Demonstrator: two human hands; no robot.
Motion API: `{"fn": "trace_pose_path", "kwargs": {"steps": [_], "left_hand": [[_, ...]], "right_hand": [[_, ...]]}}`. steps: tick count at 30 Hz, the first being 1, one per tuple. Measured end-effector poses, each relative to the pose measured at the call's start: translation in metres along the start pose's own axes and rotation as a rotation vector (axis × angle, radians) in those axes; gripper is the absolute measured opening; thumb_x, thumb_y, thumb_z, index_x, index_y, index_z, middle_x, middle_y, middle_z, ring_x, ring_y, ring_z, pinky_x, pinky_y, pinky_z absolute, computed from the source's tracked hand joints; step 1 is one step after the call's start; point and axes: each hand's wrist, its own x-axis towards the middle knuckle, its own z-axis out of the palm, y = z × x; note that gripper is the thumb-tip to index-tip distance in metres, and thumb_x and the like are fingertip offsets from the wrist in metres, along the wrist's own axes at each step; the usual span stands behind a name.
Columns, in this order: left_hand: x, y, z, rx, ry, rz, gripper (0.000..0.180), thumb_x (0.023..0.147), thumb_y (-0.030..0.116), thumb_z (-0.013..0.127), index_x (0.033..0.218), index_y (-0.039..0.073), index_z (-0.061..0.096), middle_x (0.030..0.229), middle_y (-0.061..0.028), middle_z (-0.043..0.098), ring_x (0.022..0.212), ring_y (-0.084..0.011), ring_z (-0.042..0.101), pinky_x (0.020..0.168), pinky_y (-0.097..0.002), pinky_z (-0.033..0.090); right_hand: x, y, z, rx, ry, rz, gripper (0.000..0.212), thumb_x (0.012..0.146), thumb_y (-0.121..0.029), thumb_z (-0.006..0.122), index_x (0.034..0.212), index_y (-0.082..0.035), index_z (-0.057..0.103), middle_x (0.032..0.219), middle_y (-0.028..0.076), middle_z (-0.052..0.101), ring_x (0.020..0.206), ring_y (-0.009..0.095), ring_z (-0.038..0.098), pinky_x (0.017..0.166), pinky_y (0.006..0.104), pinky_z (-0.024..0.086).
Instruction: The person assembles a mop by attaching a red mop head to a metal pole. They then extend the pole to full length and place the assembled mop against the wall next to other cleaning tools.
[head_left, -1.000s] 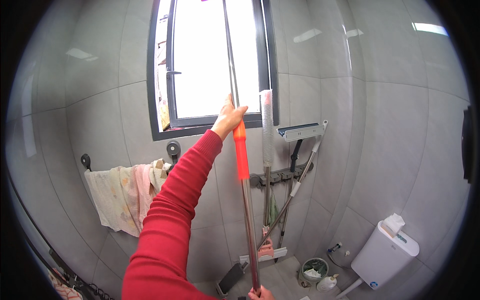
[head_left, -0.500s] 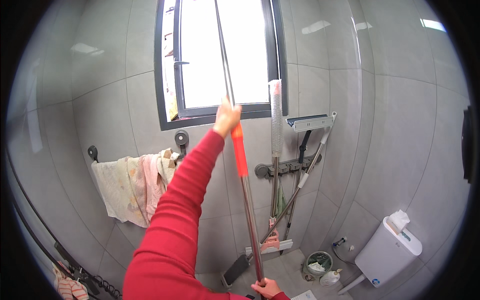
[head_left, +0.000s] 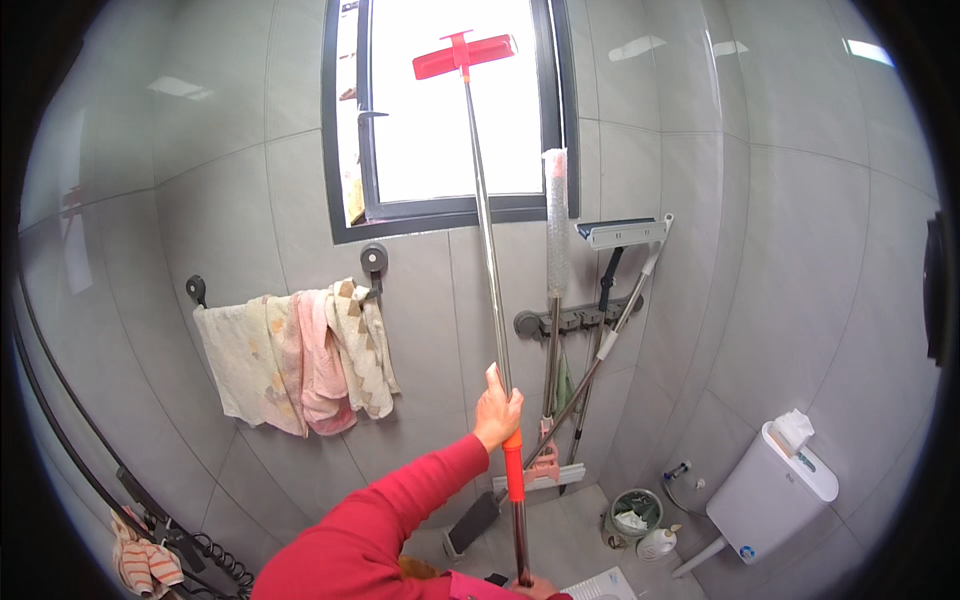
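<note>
A long-handled window squeegee with a red head (head_left: pixel 487 52) and a metal pole (head_left: pixel 484 200) stands nearly upright before me. Its head lies across the bright pane of the window (head_left: pixel 455 130), tilted slightly up to the right. My left hand (head_left: pixel 497 410) is closed round the pole just above its orange grip (head_left: pixel 514 468), thumb pointing up. At the bottom edge my right hand (head_left: pixel 541 588) is wrapped around the pole's lower end, partly cut off by the frame.
Towels (head_left: pixel 320 365) hang on the wall at left. To the right, mops and a wiper (head_left: pixel 622 233) hang from a wall rack (head_left: pixel 575 322). A bin (head_left: pixel 634 514), a white bottle (head_left: pixel 657 543) and a toilet tank (head_left: pixel 770 500) stand lower right. A shower hose (head_left: pixel 212 555) is lower left.
The squeegee has come down, bringing its red head into view over the pane. My left hand has dropped with the pole and orange grip; my right hand is lower, at the frame edge.
</note>
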Motion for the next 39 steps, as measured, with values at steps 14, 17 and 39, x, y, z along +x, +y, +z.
{"fn": "trace_pose_path", "kwargs": {"steps": [14,17,39], "left_hand": [[-0.122,-0.028,0.033,0.119,-0.169,-0.178,0.061,0.085,0.021,0.053,0.132,0.001,0.019,0.081,-0.026,0.061,0.073,-0.0456,0.059,0.066,-0.052,0.046],[-0.149,-0.037,0.037,0.077,-0.283,-0.238,0.063,0.084,0.023,0.056,0.132,0.003,0.019,0.087,-0.0256,0.061,0.077,-0.0434,0.06,0.068,-0.0501,0.047],[0.014,0.071,-0.061,-0.958,-0.231,-0.276,0.018,0.093,0.022,0.052,0.099,0.009,0.041,0.061,-0.0034,0.047,0.042,-0.0135,0.048,0.039,-0.0274,0.044]], "right_hand": [[-0.035,-0.094,0.001,-0.306,0.233,0.115,0.044,0.082,-0.041,0.063,0.098,-0.001,0.059,0.085,0.015,0.065,0.081,0.024,0.064,0.073,0.0352,0.049],[-0.039,-0.07,-0.002,-0.328,0.155,0.179,0.044,0.082,-0.041,0.062,0.099,-0.001,0.058,0.086,0.015,0.066,0.083,0.028,0.064,0.074,0.0366,0.049],[-0.053,-0.125,0.007,0.001,0.202,-0.098,0.019,0.077,-0.018,0.071,0.089,-0.006,0.061,0.075,0.0,0.061,0.072,0.009,0.056,0.068,0.0264,0.046]]}}
